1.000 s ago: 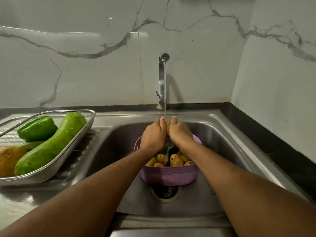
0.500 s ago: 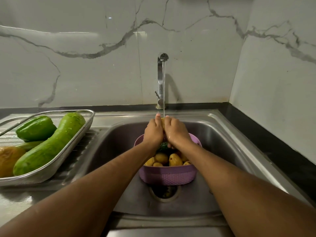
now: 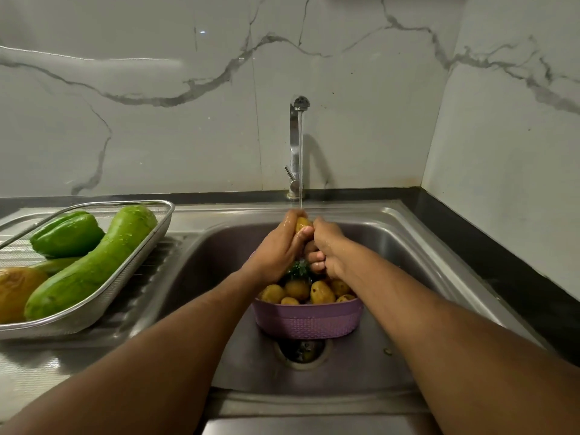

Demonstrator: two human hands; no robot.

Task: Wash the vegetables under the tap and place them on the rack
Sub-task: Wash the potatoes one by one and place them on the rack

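Both hands wrap one potato right under the tap stream: left hand cups it, right hand curls round its underside, over the basket so drips fall in. Rack, far left, holds washed greens.

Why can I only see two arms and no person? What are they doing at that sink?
The camera sits on the person's head and looks down, so you see only their arms. The left hand and right hand both grip one small yellow-brown potato under water running from the tall steel tap. Below them, a purple plastic basket of more potatoes stands in the steel sink. On the left, a wire mesh rack holds a long green gourd and a green bell pepper.
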